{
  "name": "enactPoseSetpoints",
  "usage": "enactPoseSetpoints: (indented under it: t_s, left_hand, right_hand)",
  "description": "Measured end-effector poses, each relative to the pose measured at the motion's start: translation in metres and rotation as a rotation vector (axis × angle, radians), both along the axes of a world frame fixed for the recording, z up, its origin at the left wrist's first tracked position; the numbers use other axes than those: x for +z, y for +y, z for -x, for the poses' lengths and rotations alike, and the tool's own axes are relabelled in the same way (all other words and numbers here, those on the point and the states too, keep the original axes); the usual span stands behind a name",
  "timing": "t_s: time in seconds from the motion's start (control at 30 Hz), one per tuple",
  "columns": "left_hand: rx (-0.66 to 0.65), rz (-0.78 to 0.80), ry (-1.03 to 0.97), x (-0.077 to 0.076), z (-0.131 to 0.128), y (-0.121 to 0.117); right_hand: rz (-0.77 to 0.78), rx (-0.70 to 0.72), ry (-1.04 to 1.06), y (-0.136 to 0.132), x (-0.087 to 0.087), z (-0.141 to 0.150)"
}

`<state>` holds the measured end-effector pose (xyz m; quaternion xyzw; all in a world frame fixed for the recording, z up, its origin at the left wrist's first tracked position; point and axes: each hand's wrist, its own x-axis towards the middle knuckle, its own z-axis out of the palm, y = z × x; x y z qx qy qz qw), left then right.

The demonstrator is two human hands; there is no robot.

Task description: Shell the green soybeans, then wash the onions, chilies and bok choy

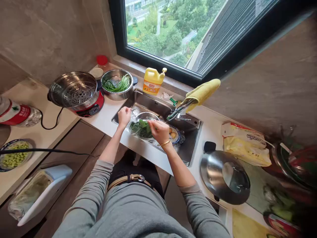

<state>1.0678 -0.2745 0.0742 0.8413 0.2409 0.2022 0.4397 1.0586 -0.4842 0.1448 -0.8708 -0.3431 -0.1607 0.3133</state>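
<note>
Over the left part of the sink, my left hand is closed in a pinch. Whatever sits between its fingertips is too small to name. My right hand is also closed, thumb against fingers, right beside the dark green leafy vegetables. Its fingertips overlap the leaves in view, so I cannot tell whether a leaf is in them. The greens lie in a clear container or bag in the sink, in front of a shiny metal bowl. A patterned plate with round brownish items is partly behind my right hand.
A faucet with a yellow cloth juts over the sink. Behind are a yellow detergent jug and a pot of green stalks. An electric steamer stands left; a large pan lid lies right.
</note>
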Motion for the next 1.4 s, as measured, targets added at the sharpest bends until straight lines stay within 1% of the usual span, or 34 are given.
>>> enactPoseSetpoints:
  t_s: [0.1,0.17,0.2,0.27,0.33,0.43,0.53,0.6,0.67,0.73,0.8,0.87,0.97,1.07,1.13,1.17,1.2,1.23,1.27,1.3,1.33,1.37,1.4]
  left_hand:
    - [0.102,-0.012,0.196,-0.037,-0.008,0.041]
    - [0.114,-0.042,0.259,-0.053,-0.014,0.059]
    - [0.11,-0.061,0.265,-0.058,-0.018,0.066]
    - [0.114,-0.099,0.236,-0.062,-0.029,0.078]
    - [0.161,-0.117,0.192,-0.062,-0.041,0.09]
    - [0.225,-0.089,0.149,-0.06,-0.057,0.104]
    - [0.226,-0.067,0.135,-0.063,-0.066,0.107]
    - [0.203,-0.07,0.153,-0.067,-0.068,0.104]
    - [0.176,-0.088,0.193,-0.071,-0.065,0.102]
    - [0.173,-0.123,0.257,-0.075,-0.059,0.105]
    - [0.184,-0.157,0.313,-0.077,-0.052,0.113]
    - [0.166,-0.178,0.332,-0.078,-0.048,0.12]
    - [0.089,-0.203,0.343,-0.078,-0.05,0.126]
    - [0.037,-0.21,0.386,-0.078,-0.052,0.129]
    - [0.012,-0.235,0.382,-0.077,-0.05,0.129]
    - [-0.013,-0.258,0.349,-0.075,-0.048,0.127]
    - [-0.061,-0.272,0.291,-0.073,-0.046,0.124]
    - [-0.14,-0.263,0.214,-0.07,-0.045,0.117]
    - [-0.256,-0.212,0.126,-0.066,-0.044,0.108]
    - [-0.402,-0.11,0.042,-0.062,-0.043,0.097]
    - [-0.566,0.038,-0.026,-0.058,-0.044,0.084]
    - [-0.679,0.216,-0.089,-0.055,-0.044,0.07]
    - [-0.741,0.391,-0.124,-0.052,-0.045,0.056]
  right_hand:
    - [-0.202,-0.034,0.04,0.003,0.01,0.004]
    - [-0.295,-0.038,0.063,0.006,0.021,0.005]
    - [-0.324,-0.036,0.073,0.008,0.025,0.005]
    - [-0.352,-0.037,0.091,0.012,0.033,0.003]
    - [-0.364,-0.061,0.098,0.013,0.035,0.0]
    - [-0.374,-0.103,0.099,0.008,0.03,-0.003]
    - [-0.389,-0.1,0.091,0.001,0.022,-0.002]
    - [-0.405,-0.1,0.074,-0.004,0.019,0.001]
    - [-0.42,-0.118,0.06,-0.011,0.02,0.004]
    - [-0.449,-0.16,0.051,-0.023,0.025,0.006]
    - [-0.509,-0.227,0.033,-0.037,0.031,0.009]
    - [-0.573,-0.303,0.012,-0.05,0.038,0.013]
    - [-0.603,-0.39,-0.003,-0.064,0.044,0.022]
    - [-0.617,-0.514,-0.016,-0.068,0.046,0.031]
    - [-0.684,-0.628,-0.035,-0.065,0.046,0.035]
    - [-0.724,-0.673,-0.042,-0.061,0.047,0.036]
    - [-0.753,-0.7,-0.041,-0.056,0.047,0.036]
    - [-0.769,-0.709,-0.035,-0.049,0.048,0.035]
    - [-0.775,-0.705,-0.023,-0.042,0.049,0.033]
    - [-0.778,-0.691,-0.008,-0.034,0.049,0.031]
    - [-0.784,-0.675,0.006,-0.026,0.05,0.029]
    - [-0.802,-0.661,0.014,-0.018,0.051,0.026]
    - [-0.833,-0.652,0.019,-0.012,0.051,0.024]
